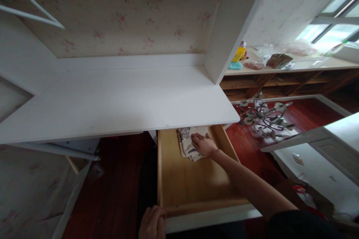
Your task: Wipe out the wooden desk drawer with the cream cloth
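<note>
A wooden drawer (179, 183) stands pulled out from under a white desk top (112, 101). A folded patterned cloth (185, 140) lies at the drawer's back. My right hand (203, 143) reaches in and rests on the cloth, fingers laid flat over it. My left hand (153, 222) grips the front left corner of the drawer's white front panel, fingers curled over the edge.
A white hanger (30, 11) hangs at upper left. A metal chandelier (263, 117) lies on the red wood floor to the right. A wooden shelf (280, 69) beyond holds a box, bags and small containers. White furniture panels (322, 149) stand at right.
</note>
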Demonstrator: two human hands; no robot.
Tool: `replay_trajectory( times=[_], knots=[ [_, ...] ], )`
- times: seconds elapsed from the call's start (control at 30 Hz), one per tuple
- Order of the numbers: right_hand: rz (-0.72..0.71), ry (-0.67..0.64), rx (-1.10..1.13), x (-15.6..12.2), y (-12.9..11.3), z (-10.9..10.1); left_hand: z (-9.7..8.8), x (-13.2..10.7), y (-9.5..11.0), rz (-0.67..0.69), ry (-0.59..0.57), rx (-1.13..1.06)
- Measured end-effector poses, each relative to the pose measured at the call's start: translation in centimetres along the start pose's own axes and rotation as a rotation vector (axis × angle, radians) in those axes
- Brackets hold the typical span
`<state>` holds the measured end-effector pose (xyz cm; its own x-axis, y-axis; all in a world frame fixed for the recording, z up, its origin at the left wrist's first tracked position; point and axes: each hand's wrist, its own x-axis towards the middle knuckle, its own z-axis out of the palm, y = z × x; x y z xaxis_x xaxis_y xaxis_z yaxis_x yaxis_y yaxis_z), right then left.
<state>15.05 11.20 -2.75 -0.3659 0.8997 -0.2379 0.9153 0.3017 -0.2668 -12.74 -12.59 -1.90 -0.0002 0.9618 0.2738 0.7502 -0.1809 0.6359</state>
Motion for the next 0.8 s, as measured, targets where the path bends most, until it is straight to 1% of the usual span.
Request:
replay_trajectory(
  times=[0.1,0.17,0.27,0.4,0.47,0.53,0.63,0.73,0.8],
  knots=[
    [0.038,0.062,-0.017,-1.0,2.6,-0.4,-0.1,0.1,0.3,-0.017,0.001,-0.005],
    [0.066,0.097,-0.022,-1.4,3.4,-0.7,-0.1,0.1,0.5,-0.022,-0.002,-0.022],
    [0.126,0.106,-0.032,-1.6,3.7,-1.0,-0.3,0.3,0.6,-0.034,-0.01,-0.052],
    [0.179,0.029,-0.028,-1.9,3.5,-1.3,-0.8,0.6,0.8,-0.036,-0.022,-0.071],
    [0.162,-0.009,-0.018,-2.7,3.5,-1.3,-1.1,0.7,1.0,-0.018,-0.029,-0.081],
    [0.112,-0.044,0.005,-4.3,3.5,-0.9,-1.4,0.7,1.2,-0.024,-0.036,-0.085],
    [0.018,-0.079,0.051,-7.8,3.1,0.1,-1.5,0.6,1.4,-0.072,-0.03,-0.089],
    [-0.057,-0.08,0.062,-11.5,2.1,1.0,-1.4,0.5,1.5,-0.078,-0.033,-0.115],
    [-0.072,-0.101,0.052,-13.3,1.3,1.2,-1.4,0.5,1.5,-0.074,-0.04,-0.128]
  ],
)
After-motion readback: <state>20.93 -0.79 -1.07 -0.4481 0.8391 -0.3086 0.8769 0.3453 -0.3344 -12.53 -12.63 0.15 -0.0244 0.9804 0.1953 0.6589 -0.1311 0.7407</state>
